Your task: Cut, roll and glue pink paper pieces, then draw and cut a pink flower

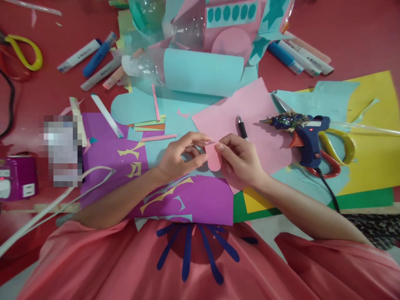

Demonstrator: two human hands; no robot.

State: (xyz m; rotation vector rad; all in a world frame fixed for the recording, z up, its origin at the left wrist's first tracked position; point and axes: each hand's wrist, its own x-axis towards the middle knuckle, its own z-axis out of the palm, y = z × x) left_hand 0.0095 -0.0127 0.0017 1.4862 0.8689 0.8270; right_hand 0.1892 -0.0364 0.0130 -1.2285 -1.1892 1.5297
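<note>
Fingers [200, 157] of both hands pinch pink paper piece [214, 157] edges.

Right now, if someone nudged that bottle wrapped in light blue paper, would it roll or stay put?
Probably roll: the paper-wrapped bottle lies on its side, a round cylinder. It looks like clear, empty plastic, so likely light and easily shoved. The loose paper sheets under it and the craft model right behind might slow or block it.

1. One view only, head-worn, looking forward and steeply down over the person's lap.
2. Close range: left hand [178, 160] and right hand [240, 160] sit mid-frame.
3. Red table [359, 46] fills the upper frame to its edge.
</note>
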